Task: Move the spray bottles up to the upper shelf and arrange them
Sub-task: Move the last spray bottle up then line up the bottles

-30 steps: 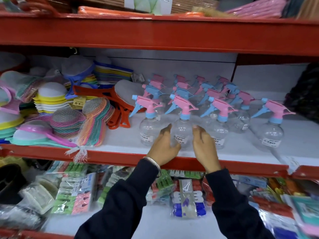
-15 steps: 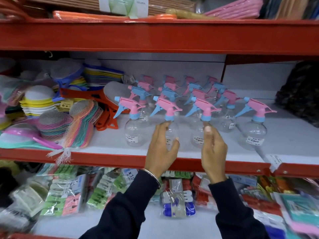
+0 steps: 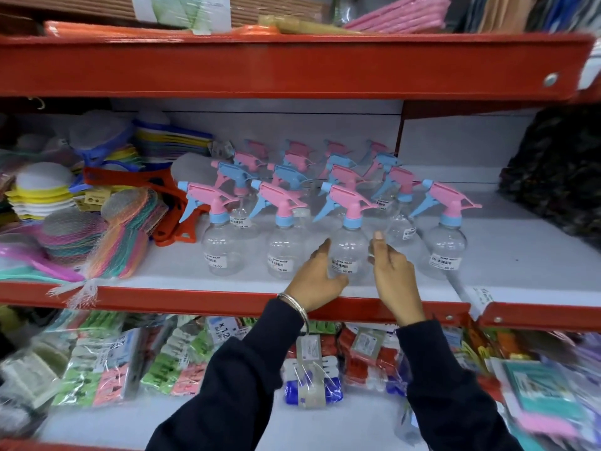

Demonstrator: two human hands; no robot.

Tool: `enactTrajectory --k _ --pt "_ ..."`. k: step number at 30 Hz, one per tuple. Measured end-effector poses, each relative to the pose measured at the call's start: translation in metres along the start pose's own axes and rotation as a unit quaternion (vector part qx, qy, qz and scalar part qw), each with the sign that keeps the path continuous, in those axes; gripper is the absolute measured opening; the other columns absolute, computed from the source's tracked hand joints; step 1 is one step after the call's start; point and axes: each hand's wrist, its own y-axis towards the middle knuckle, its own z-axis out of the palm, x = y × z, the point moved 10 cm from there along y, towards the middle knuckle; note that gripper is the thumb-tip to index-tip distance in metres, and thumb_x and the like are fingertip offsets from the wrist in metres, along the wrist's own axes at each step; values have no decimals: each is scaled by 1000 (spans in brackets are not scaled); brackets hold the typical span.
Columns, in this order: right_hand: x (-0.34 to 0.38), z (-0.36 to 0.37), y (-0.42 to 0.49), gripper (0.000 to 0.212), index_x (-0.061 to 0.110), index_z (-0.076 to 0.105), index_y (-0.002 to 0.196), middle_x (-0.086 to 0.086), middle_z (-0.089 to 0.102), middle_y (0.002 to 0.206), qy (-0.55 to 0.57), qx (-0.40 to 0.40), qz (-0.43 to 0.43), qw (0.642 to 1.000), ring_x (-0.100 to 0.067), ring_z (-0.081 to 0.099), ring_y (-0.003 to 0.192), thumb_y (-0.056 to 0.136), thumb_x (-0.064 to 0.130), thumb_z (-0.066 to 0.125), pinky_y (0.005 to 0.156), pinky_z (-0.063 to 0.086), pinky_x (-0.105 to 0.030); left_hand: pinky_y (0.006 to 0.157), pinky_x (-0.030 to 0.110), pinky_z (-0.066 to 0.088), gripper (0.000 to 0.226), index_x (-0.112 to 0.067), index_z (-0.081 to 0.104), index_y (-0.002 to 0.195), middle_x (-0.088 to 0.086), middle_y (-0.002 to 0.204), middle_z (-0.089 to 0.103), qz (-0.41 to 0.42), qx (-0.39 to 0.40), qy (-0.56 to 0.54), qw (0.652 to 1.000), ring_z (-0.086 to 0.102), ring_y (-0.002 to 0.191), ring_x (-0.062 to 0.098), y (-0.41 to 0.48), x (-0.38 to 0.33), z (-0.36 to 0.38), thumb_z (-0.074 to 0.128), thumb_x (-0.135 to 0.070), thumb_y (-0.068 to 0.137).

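Several clear spray bottles with pink and blue trigger heads stand in rows on the white middle shelf [image 3: 507,255]. Along the front row are three close together [image 3: 224,245] [image 3: 282,255] [image 3: 349,245] and a fourth [image 3: 446,245] further right. My left hand [image 3: 313,279] and right hand [image 3: 395,276] flank the third front bottle, fingers straight and pointing up. The left thumb lies by the bottle's base. Whether the fingers touch the bottle is unclear. Neither hand has a bottle lifted.
The red beam of the upper shelf [image 3: 292,66] runs just overhead, with mats and pink packs on top. Netted scrubbers [image 3: 123,236], sponges and orange plastic tools [image 3: 169,203] crowd the left. A dark patterned item [image 3: 559,177] sits at the right. Packaged clips fill the shelf below.
Both hands have shifted right along the front row, from the second bottle to either side of the third. The bottles have not moved.
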Motion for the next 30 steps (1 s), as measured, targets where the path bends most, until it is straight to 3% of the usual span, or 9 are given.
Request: enactTrajectory --k 4,6,8,11,14,17,21,25,30 --pt "1 -15 -4 50 18 60 113 -11 69 100 17 -14 -24 999 -26 62 98 94 52 28 80 44 -31 112 33 30 80 -15 10 148 3 154 20 21 -63 6 998 29 138 18 -8 -11 -3 59 -25 86" --pt "3 -42 -13 46 19 57 119 3 65 109 57 -81 -46 994 -16 58 109 95 48 31 83 41 -20 109 28 32 70 -16 22 143 -1 145 29 85 -175 -12 981 35 132 12 -22 -35 -13 59 -23 85" --pt "1 -76 -22 43 20 56 123 3 61 120 68 -166 -69 981 -11 53 114 95 44 33 89 41 -20 101 18 35 57 -19 32 135 -6 131 37 161 -233 -37 958 40 121 4 -35 -63 -9 58 -18 85" --pt "-14 -117 -21 44 18 55 125 -4 58 129 31 -247 -68 966 -17 50 120 95 41 33 100 40 -32 100 17 34 54 -20 34 135 -5 131 40 194 -168 -37 966 40 119 1 -29 -89 27 55 -17 86" --pt "-38 -129 -2 51 15 44 134 -12 48 141 0 -206 -2 978 -26 43 129 96 46 31 108 34 -38 107 24 31 59 -19 28 140 -3 142 33 153 -78 -52 984 35 128 7 -1 -93 64 55 -18 88" --pt "-50 -128 15 56 12 36 137 -20 48 138 -29 -144 44 988 -33 45 125 95 49 27 101 36 -39 111 32 31 66 -16 22 145 1 150 28 70 7 -102 992 31 136 16 31 -90 91 56 -17 88" --pt "-45 -129 25 55 7 52 117 -21 60 114 -31 -114 44 992 -32 52 103 96 49 24 77 33 -33 109 32 31 76 -19 11 149 2 155 21 0 110 -143 984 24 141 21 51 -94 114 54 -12 88" --pt "-44 -128 30 52 9 59 97 -17 60 99 -4 -95 43 995 -31 53 95 97 48 23 77 35 -34 110 32 32 75 -21 12 149 -1 155 21 5 110 -118 987 27 140 20 49 -91 113 54 -11 87" --pt "-59 -110 39 59 29 64 76 -12 69 102 51 -40 69 996 -29 62 99 79 74 26 95 47 -52 111 30 30 73 -20 9 149 -2 155 19 24 71 -92 993 25 140 16 30 -80 98 51 -13 89"
